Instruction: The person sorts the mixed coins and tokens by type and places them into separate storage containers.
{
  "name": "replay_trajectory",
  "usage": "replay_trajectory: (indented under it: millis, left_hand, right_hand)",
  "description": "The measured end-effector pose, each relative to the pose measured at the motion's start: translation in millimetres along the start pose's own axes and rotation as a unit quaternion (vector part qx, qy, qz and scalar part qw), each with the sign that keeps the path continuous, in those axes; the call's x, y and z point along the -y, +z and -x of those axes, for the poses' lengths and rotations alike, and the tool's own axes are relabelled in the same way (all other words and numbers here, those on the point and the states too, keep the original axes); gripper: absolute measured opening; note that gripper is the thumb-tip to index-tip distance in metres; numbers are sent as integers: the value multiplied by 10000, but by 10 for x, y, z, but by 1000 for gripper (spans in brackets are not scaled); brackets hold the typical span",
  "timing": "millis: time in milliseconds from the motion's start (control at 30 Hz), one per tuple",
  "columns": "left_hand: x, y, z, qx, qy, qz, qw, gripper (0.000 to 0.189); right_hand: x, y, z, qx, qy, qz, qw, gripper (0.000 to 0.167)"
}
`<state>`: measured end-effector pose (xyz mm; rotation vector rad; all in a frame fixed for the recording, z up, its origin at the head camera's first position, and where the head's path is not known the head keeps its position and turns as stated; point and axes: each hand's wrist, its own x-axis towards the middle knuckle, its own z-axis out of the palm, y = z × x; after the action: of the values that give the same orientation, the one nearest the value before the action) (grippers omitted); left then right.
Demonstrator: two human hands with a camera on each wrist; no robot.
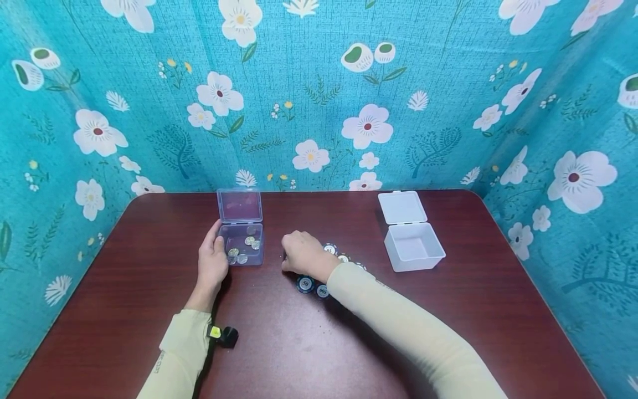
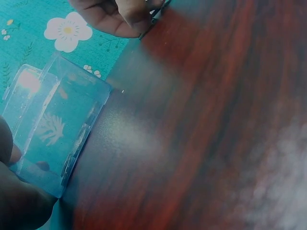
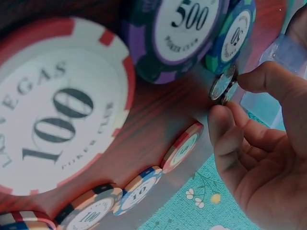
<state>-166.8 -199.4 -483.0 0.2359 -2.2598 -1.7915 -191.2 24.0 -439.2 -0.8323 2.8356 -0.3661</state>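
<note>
Dark red-brown, wood-grained table, glossy, spreading broadly on the near side of the transparent box, and leftward of that box as far as the slanting left edge. Nearer than the box, at the left cuff, a small black device with a yellow-green patch. Right of the box and slightly nearer, poker chips lying flat, partly hidden beneath the right sleeve. Just right of the box, over a narrow strip of wood, the right hand, pinching silvery coins between thumb and fingers; probably two, overlapping and tilted, though too small for a sure count. At the box's left wall, the left hand, gripping that side, thumb near the rim. Box upright, mouth up, hinge on the far side, nearly square, without a marked long axis; boxed coins scattered inside. Behind its mouth, the transparent lid, raised and tilted back toward the far edge. Well right of the box, past the chips, a white box, mouth up, turned slightly, white lid swung back. Farthest, behind the box, a turquoise curtain with white flowers.
</note>
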Motion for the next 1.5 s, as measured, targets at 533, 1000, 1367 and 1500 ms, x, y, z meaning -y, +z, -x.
replay_trajectory:
  millis: [533,1000,1367,1500]
  left_hand:
    - [1,2,-12,9,6,-101,9999,48]
    - [15,0,-18,-5,11,-51,10000,48]
    - [10,0,-12,-22,6,-124,9999,48]
    - [5,5,-9,-40,28,-81,10000,48]
  right_hand:
    - [-218,-18,-55,483,107,-1222,9913,20]
    - [-224,-22,-93,619,25,-1312,9894,18]
    - [-181,3,-99,575,279,-1298,9895,24]
    - [-164,-21,-85,624,256,-1337,9887,22]
